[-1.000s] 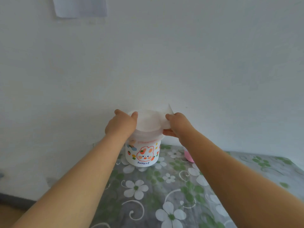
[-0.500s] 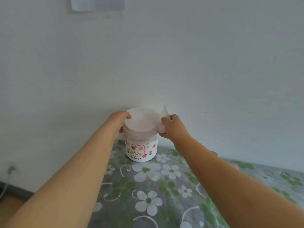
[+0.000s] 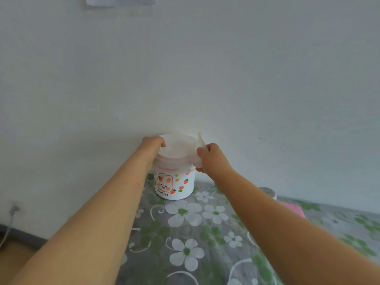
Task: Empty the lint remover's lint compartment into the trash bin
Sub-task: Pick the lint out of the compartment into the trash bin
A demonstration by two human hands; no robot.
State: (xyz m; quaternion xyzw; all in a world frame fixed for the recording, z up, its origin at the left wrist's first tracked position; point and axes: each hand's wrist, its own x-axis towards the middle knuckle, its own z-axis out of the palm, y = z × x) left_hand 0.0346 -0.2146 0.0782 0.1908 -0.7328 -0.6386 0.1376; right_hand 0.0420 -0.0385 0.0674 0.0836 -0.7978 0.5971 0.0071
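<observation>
Trash bin (image 3: 174,186): small, white, rabbit print, standing on the floral tablecloth (image 3: 185,233) against the wall. Thin white liner bag (image 3: 176,147) drawn over its rim. Left hand (image 3: 151,148) curled over the left edge, gripping the bag. Right hand (image 3: 211,159) pinches the bag at the right edge; a flap stands up above the fingers. Pink object (image 3: 292,208) near the right forearm; whether it is the lint remover is unclear

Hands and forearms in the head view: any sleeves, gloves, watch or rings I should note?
None visible. Both forearms are bare up to the frame edge, no sleeves showing. The left hand and right hand wear no gloves; no watch, bracelet or ring shows on the visible sides.
</observation>
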